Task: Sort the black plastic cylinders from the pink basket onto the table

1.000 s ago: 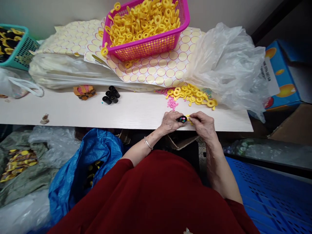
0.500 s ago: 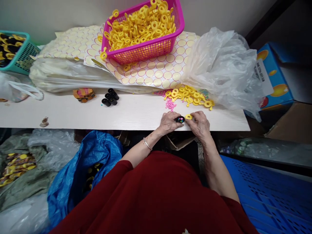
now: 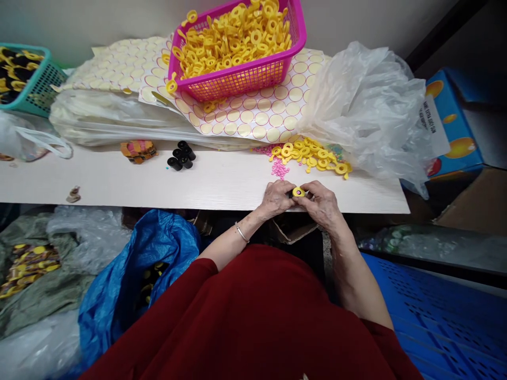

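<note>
My left hand (image 3: 277,197) is closed round a small black cylinder (image 3: 291,194), mostly hidden by the fingers. A yellow ring-shaped cap (image 3: 298,192) sits over its end, with my right hand (image 3: 320,200) pinching the cap from the right. Through the ring's hole the cylinder's end shows, too small to make out fully. Just beyond the hands lie tiny pink pieces (image 3: 280,169) and a heap of yellow ring caps (image 3: 317,155) with tabs. Several black cylinders (image 3: 181,157) stand together further left on the white tabletop (image 3: 222,182).
A pink basket (image 3: 237,83) full of yellow caps rests on sheets of round stickers (image 3: 253,117). Clear plastic bags (image 3: 368,111) and a blue box (image 3: 455,126) are at the right. A teal basket (image 3: 37,95) stands far left; a blue sack (image 3: 114,285) hangs below the table edge.
My right hand has moved left with the yellow cap and brought it onto the end of the black cylinder. My left hand keeps its grip; the camera view has shifted slightly.
</note>
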`<state>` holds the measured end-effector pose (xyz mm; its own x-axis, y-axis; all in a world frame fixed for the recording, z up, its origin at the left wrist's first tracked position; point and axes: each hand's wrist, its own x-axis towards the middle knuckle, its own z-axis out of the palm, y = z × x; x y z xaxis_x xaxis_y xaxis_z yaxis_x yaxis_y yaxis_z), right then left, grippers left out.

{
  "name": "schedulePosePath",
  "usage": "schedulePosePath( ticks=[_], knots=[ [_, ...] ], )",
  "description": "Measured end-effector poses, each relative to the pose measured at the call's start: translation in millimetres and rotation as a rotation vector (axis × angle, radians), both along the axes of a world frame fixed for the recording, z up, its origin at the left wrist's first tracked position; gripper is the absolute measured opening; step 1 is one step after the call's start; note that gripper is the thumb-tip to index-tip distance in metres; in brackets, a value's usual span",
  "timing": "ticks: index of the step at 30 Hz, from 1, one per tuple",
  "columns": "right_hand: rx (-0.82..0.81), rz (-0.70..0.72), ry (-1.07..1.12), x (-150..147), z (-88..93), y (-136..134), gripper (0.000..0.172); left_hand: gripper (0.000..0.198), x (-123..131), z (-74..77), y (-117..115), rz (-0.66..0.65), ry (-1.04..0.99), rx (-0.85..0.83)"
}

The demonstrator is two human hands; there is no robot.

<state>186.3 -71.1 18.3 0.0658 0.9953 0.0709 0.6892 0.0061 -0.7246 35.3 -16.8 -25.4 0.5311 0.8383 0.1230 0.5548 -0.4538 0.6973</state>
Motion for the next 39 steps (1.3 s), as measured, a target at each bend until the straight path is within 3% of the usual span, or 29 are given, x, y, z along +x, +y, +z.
schedulePosePath(
  ticks=[4, 9, 13, 18, 31, 35, 39],
  knots=[
    [-0.005, -0.011, -0.002, -3.0, 3.7, 1.7, 0.017, 0.025, -3.5, 2.0, 2.6, -0.031, -0.131, -0.075],
    [-0.014, -0.101, 0.213, -7.8, -0.1, -0.8, 0.023, 0.021, -5.6, 5.7, 6.2, 0.035, -0.452, -0.337],
    [-0.092, -0.232, 0.558, -14.0, -4.3, -5.3, 0.038, 0.032, -0.9, 9.9, 2.3, 0.019, -0.392, -0.359],
    [-0.175, -0.375, 0.918, -23.8, -6.0, -2.4, 0.046, 0.028, 2.1, 12.6, -3.8, 0.083, -0.403, -0.359],
    [-0.216, -0.495, 1.036, -33.9, -18.9, 4.4, 0.036, 0.018, 15.4, 28.6, -15.5, 0.345, -0.679, -0.794],
    [-0.205, -0.536, 1.043, -33.6, -19.7, 5.7, 0.032, 0.020, 20.2, 28.6, -16.5, 0.326, -0.720, -0.829],
    [-0.195, -0.504, 1.050, -36.5, -17.1, 6.5, 0.036, 0.036, 11.9, 21.1, -17.7, 0.258, -0.714, -0.793]
  ],
)
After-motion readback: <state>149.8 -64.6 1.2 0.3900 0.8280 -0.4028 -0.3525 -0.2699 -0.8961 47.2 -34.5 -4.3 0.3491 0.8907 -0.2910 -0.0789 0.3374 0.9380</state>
